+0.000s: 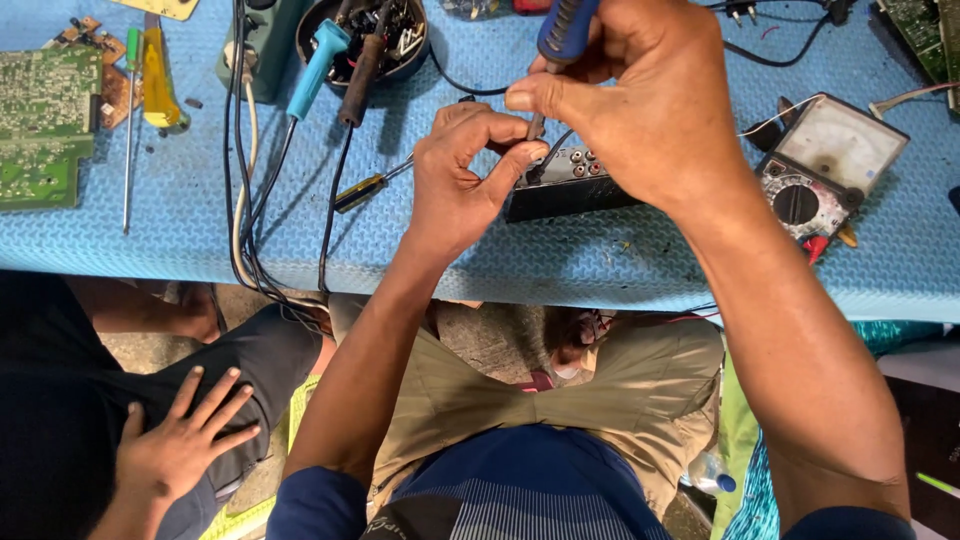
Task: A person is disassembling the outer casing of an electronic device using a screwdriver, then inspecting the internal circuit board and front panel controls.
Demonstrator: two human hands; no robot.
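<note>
My right hand (640,100) grips a soldering iron with a blue handle (568,28), its tip pointing down toward a small black box with round sockets (565,185) on the blue mat (400,240). My left hand (462,175) sits just left of the box, thumb and forefinger pinched together near the iron's tip; what they pinch is too small to tell. A thin dark wire runs from the box under my right hand.
A multimeter (830,165) lies at the right. A round holder with tools (365,40), a light-blue handled tool (315,65), screwdrivers (130,120) and green circuit boards (40,125) lie at the left. Cables (245,200) hang over the edge. Another person's hand (180,440) rests on a knee.
</note>
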